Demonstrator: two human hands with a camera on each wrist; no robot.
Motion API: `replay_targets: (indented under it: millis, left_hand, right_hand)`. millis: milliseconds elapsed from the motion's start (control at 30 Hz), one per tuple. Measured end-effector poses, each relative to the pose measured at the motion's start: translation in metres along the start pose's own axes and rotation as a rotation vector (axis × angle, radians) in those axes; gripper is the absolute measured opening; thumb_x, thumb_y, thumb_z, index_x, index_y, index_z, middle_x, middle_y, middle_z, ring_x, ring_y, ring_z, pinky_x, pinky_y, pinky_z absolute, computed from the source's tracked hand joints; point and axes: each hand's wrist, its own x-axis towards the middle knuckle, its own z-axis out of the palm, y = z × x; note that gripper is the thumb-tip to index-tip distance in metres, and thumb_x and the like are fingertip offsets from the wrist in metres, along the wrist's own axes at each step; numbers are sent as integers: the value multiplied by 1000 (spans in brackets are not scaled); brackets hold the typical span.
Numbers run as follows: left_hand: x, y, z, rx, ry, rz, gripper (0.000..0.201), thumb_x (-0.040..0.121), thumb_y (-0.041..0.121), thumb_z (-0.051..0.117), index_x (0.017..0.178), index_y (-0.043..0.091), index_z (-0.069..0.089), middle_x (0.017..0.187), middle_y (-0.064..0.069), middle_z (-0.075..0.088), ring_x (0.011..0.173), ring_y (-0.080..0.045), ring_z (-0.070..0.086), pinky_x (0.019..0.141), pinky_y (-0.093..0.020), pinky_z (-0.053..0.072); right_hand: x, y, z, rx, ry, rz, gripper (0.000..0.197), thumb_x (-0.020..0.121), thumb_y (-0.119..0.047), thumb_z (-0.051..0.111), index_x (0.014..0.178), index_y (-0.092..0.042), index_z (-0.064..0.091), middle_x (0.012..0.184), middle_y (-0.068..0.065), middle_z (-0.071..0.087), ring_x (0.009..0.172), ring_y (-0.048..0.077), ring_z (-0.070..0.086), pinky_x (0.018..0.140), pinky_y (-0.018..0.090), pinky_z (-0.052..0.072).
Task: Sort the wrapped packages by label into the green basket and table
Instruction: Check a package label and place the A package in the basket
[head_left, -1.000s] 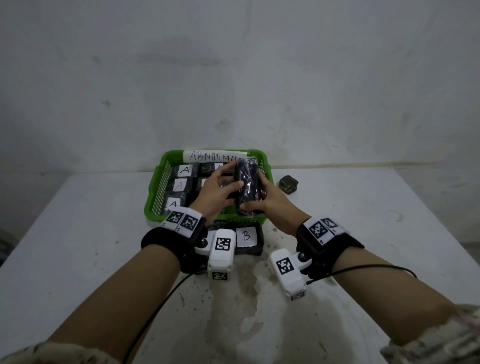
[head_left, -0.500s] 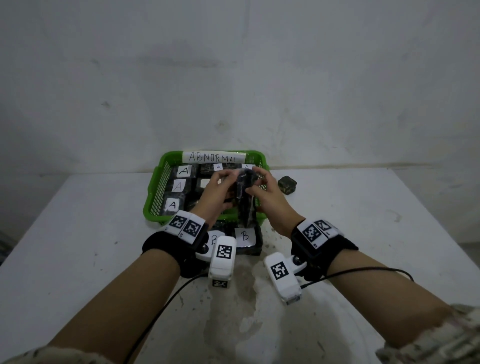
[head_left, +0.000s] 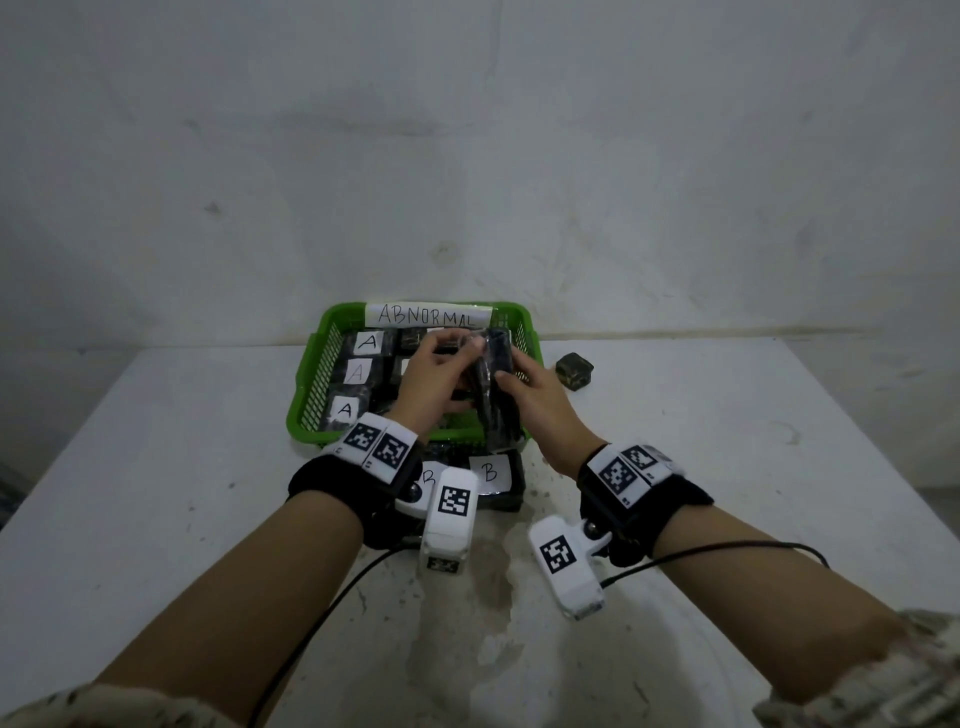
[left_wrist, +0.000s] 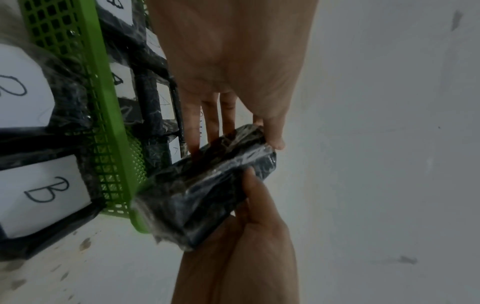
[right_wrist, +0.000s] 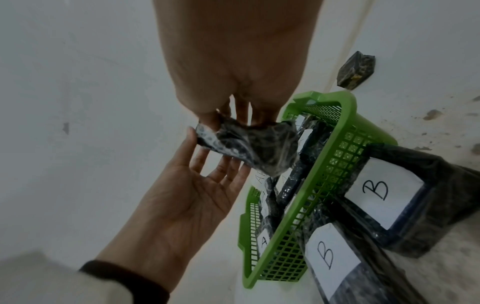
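Observation:
A dark wrapped package (head_left: 496, 400) with no label showing hangs over the front right corner of the green basket (head_left: 306, 410). My right hand (head_left: 530, 395) grips it from the right, with fingers curled on its end (right_wrist: 233, 144). My left hand (head_left: 441, 374) touches its far end with straight fingers (right_wrist: 223, 166) beneath and the thumb at the edge (left_wrist: 275, 142). Several packages labelled A (head_left: 366, 343) lie in the basket. Two packages labelled B (head_left: 491, 473) lie on the table just in front of it.
The basket's back wall carries a paper sign reading ABNORMAL (head_left: 426, 314). A small dark wrapped block (head_left: 574, 370) sits on the white table to the right of the basket. A grey wall stands close behind. Cables trail from both wrist cameras.
The left hand has shifted from the package's side up to its far end. Both hands have turned the package a little and kept it over the basket corner.

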Motion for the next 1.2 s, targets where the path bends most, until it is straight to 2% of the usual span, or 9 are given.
replay_targets:
  millis: [100,233,333,500,600,700,800,933,1200]
  left_hand:
    - [-1,-1,1,82,-26,18,31,86,18,66,115,22,53,98,-6,59,96,-22,63,62,-27,57]
    - [1,-5,0,112,16,20,38,90,14,60,126,20,52,111,-14,60,103,-26,62,67,-29,56]
    - [1,-3,-2,119,-67,-29,46,91,18,59,135,21,46,118,-14,59,108,-24,60,77,-32,53]
    - [1,-2,-2,120,-30,-4,45,93,9,53,136,19,45,99,-3,57,98,-20,59,72,-27,53]
    - [-1,-2,-3,82,-55,-50,48,94,13,52,140,21,41,112,-7,60,106,-22,59,77,-31,53]
    - [-5,-5,-3,126,-119,-79,61,91,15,59,145,25,33,121,-7,58,114,-23,57,84,-39,55]
    - [-5,-8,-2,136,-56,-38,61,90,5,57,143,24,35,124,-8,58,113,-24,57,75,-32,56]
    - [-1,-10,0,53,45,-3,58,90,2,56,142,20,37,126,-10,55,109,-26,59,71,-30,56]
    - [2,-11,-2,125,125,29,57,87,11,64,139,20,42,122,-7,57,105,-25,62,91,-43,53]
  right_hand:
    - [1,3,0,21,37,11,33,97,-1,41,121,-15,60,116,11,65,108,27,62,94,43,51]
    - [0,4,0,99,5,44,34,97,-2,45,128,-10,57,110,6,67,97,17,66,78,24,56]
    - [1,5,-1,112,-7,49,35,98,-4,44,130,-12,56,111,2,66,97,10,65,73,16,53]
    - [2,6,2,75,-24,59,36,98,-7,45,132,-14,55,115,5,66,101,15,64,86,26,54]
    - [3,5,4,-6,-27,35,41,94,-2,50,133,-16,54,113,2,66,104,19,64,91,34,54]
    - [2,6,0,-3,-10,16,46,90,9,48,130,-11,55,100,-5,66,96,18,64,85,28,56]
    - [0,6,0,14,-19,33,49,90,10,49,134,-10,52,101,-5,65,95,17,64,82,24,56]
    - [0,5,3,19,-82,82,57,90,4,52,141,-21,47,115,6,65,103,25,65,84,42,56]
    - [-1,8,-2,92,-163,127,53,92,11,38,136,-16,50,122,8,63,106,21,63,91,37,53]
